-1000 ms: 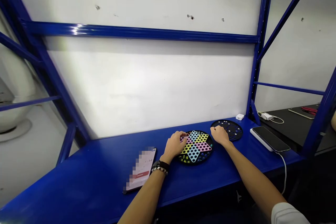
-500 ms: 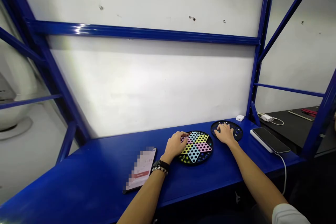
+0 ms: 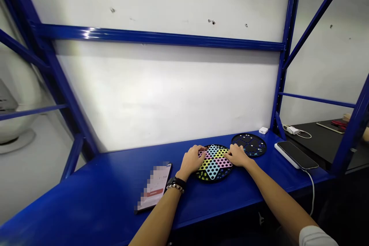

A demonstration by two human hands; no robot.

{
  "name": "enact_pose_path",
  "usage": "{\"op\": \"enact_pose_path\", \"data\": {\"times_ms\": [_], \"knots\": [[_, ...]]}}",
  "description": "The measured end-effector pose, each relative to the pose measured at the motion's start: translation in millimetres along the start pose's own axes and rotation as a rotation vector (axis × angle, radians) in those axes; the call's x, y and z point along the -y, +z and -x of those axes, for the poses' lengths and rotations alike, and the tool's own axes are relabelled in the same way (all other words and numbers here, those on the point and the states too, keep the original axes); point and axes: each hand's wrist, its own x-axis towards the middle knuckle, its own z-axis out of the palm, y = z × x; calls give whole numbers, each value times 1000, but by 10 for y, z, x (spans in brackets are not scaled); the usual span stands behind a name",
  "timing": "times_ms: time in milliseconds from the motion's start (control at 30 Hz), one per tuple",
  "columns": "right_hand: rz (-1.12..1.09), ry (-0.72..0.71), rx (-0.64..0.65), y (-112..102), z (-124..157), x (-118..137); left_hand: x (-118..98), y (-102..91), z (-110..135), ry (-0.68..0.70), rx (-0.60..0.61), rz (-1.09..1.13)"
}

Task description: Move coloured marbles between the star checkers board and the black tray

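Note:
A round Chinese checkers board (image 3: 212,169) with a star of blue, yellow and pink points lies on the blue table. Small coloured pieces show in the black rim around the star. My left hand (image 3: 191,160) is curled over the board's left side, thumb and fingers gripping it, on the pink and yellow points. At the right side, the fingers of my right hand (image 3: 238,156) are drawn together over the yellow and pink points. Whatever they pinch is too small to see. Just behind that hand sits a round black tray (image 3: 251,145) with small pieces in it.
A phone (image 3: 154,190) with a lit screen lies left of the board. On the right, a dark phone (image 3: 296,153) rests on a white block with a cable. A small white box (image 3: 263,130) stands near the blue rack post (image 3: 279,84).
My right hand has moved left and toward me, from the black tray to the right side of the board. My left hand stays in place.

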Motion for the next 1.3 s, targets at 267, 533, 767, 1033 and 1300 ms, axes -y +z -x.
{"op": "enact_pose_path", "data": {"times_ms": [267, 533, 767, 1033, 1300], "knots": [[-62, -17, 64, -107, 56, 119, -1, -9, -1, 9, -12, -7], [-175, 21, -23, -66, -17, 28, -22, -31, 15, 11, -11, 0], [-35, 389, -388, -344, -35, -377, -25, -33, 11, 9, -8, -5], [-19, 428, -305, -321, -19, -582, -31, -39, 12, 15, -10, -5], [-314, -212, 2, -43, 57, 169, -31, -21, 21, 18, 49, -29]]}}
